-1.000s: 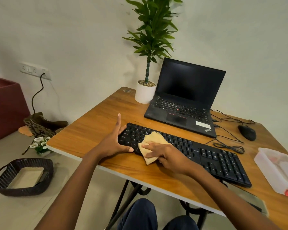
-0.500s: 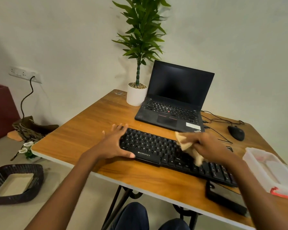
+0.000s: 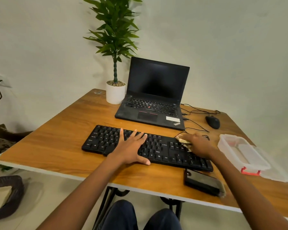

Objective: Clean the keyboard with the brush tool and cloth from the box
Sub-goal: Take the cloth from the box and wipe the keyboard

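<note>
A black keyboard (image 3: 158, 147) lies across the wooden table (image 3: 60, 143) in front of me. My left hand (image 3: 131, 148) lies flat on its middle keys, fingers straight and thumb along the front edge. My right hand (image 3: 198, 144) holds a bunched beige cloth (image 3: 183, 141) against the keys near the keyboard's right end; most of the cloth is hidden under the hand. A clear plastic box (image 3: 243, 151) with a red clip stands open to the right of the keyboard. No brush tool shows.
An open black laptop (image 3: 153, 97) and a potted plant (image 3: 115, 63) stand behind the keyboard. A black mouse (image 3: 212, 122) with cables lies at the back right. A dark phone (image 3: 203, 181) rests by the front edge. A woven basket (image 3: 5, 196) sits on the floor left.
My right hand has swept the cloth from the keyboard's left part to its right end. My left hand has shifted from the keyboard's left end onto its middle keys.
</note>
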`<state>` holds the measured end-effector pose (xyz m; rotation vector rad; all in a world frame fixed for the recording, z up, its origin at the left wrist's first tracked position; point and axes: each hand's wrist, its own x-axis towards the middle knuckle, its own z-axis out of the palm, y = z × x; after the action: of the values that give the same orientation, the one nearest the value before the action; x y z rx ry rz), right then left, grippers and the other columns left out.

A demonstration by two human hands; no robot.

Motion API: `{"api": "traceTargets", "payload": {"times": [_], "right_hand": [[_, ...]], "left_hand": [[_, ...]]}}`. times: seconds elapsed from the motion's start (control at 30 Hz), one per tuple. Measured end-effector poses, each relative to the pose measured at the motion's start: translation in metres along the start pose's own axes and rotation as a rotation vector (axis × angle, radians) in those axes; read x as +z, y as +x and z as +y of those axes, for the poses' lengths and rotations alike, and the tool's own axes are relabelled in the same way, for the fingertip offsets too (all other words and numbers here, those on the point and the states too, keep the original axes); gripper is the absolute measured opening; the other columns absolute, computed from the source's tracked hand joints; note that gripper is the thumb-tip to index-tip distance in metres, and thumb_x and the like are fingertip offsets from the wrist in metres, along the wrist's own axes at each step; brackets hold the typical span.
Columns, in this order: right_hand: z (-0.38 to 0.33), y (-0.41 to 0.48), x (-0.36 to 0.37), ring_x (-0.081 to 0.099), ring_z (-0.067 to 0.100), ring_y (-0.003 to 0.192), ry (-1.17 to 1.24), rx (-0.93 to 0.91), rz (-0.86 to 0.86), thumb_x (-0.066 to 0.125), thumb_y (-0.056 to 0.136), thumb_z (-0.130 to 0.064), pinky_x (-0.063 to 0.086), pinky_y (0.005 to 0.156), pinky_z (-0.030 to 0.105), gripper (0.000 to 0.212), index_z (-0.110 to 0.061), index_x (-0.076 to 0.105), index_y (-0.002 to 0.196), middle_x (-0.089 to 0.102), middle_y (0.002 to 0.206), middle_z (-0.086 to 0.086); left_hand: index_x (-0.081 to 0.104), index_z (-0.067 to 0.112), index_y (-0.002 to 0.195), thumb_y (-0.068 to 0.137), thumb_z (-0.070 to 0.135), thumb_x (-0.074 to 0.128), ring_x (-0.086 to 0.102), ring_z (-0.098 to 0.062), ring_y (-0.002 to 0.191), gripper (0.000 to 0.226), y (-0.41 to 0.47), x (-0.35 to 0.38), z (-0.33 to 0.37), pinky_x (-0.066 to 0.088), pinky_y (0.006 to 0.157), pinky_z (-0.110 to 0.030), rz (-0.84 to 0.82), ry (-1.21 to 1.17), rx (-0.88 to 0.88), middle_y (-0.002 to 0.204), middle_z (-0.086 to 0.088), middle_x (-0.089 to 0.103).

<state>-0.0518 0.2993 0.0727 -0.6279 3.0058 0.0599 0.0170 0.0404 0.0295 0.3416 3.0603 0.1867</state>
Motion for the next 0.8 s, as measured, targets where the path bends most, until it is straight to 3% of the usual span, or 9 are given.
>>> {"api": "traceTargets", "payload": {"times": [0.17, 0.23, 0.3, 0.43, 0.53, 0.67, 0.8], "right_hand": [[0.04, -0.034, 0.011, 0.027, 0.023, 0.138, 0.041, 0.142, 0.038, 0.045, 0.091, 0.0, 0.028, 0.111, 0.036, 0.061, -0.027, 0.033, 0.143, 0.027, 0.153, 0.002], [0.044, -0.042, 0.015, 0.027, 0.022, 0.139, 0.055, 0.152, 0.056, 0.047, 0.091, -0.002, 0.029, 0.11, 0.036, 0.056, -0.026, 0.039, 0.14, 0.029, 0.153, -0.001], [0.047, -0.046, 0.016, 0.04, 0.019, 0.13, 0.039, 0.176, 0.112, 0.052, 0.09, -0.007, 0.041, 0.1, 0.031, 0.046, -0.022, 0.051, 0.133, 0.042, 0.144, 0.0], [0.039, -0.043, 0.007, 0.062, 0.021, 0.095, 0.105, 0.317, 0.31, 0.054, 0.088, -0.013, 0.051, 0.073, 0.029, 0.023, -0.011, 0.068, 0.106, 0.067, 0.105, 0.008], [0.019, -0.03, 0.001, 0.062, 0.021, 0.084, 0.152, 0.308, 0.281, 0.049, 0.088, -0.013, 0.053, 0.072, 0.033, 0.021, -0.009, 0.068, 0.095, 0.066, 0.087, 0.006], [-0.01, -0.008, 0.003, 0.057, 0.019, 0.08, 0.165, 0.225, 0.252, 0.045, 0.091, -0.019, 0.044, 0.066, 0.029, 0.023, -0.012, 0.066, 0.098, 0.062, 0.086, 0.004], [-0.043, 0.018, -0.001, 0.055, 0.019, 0.068, 0.334, 0.133, 0.214, 0.043, 0.091, -0.018, 0.048, 0.063, 0.035, 0.023, -0.01, 0.063, 0.086, 0.059, 0.073, 0.005]], "left_hand": [[0.002, 0.022, 0.151, 0.07, 0.075, 0.053, -0.011, -0.021, 0.144, 0.11, 0.004, -0.007, 0.003, -0.021, 0.102, -0.064, -0.007, 0.053, -0.006, 0.159, 0.001, 0.001], [0.005, 0.021, 0.151, 0.07, 0.075, 0.053, -0.01, -0.021, 0.144, 0.108, 0.004, -0.009, 0.005, -0.022, 0.101, -0.063, -0.015, 0.063, -0.012, 0.158, 0.001, 0.004], [0.006, 0.021, 0.151, 0.07, 0.075, 0.053, -0.01, -0.021, 0.144, 0.107, 0.004, -0.009, 0.007, -0.021, 0.101, -0.064, -0.026, 0.062, -0.017, 0.158, 0.002, 0.005], [0.008, 0.023, 0.151, 0.071, 0.075, 0.052, -0.011, -0.021, 0.144, 0.105, 0.004, -0.009, 0.009, -0.02, 0.101, -0.064, -0.04, 0.056, -0.017, 0.159, 0.002, 0.003], [0.009, 0.024, 0.15, 0.071, 0.077, 0.05, -0.01, -0.023, 0.144, 0.104, 0.004, -0.008, 0.008, -0.02, 0.1, -0.065, -0.035, 0.069, -0.017, 0.159, 0.002, 0.003], [0.011, 0.027, 0.15, 0.069, 0.08, 0.046, -0.007, -0.024, 0.145, 0.104, 0.002, -0.003, 0.007, -0.02, 0.1, -0.066, 0.001, 0.062, -0.032, 0.158, 0.005, 0.004], [0.012, 0.027, 0.15, 0.068, 0.085, 0.039, -0.003, -0.024, 0.145, 0.104, 0.002, 0.005, 0.008, -0.019, 0.101, -0.068, 0.072, 0.084, -0.064, 0.158, 0.006, 0.006]]}}
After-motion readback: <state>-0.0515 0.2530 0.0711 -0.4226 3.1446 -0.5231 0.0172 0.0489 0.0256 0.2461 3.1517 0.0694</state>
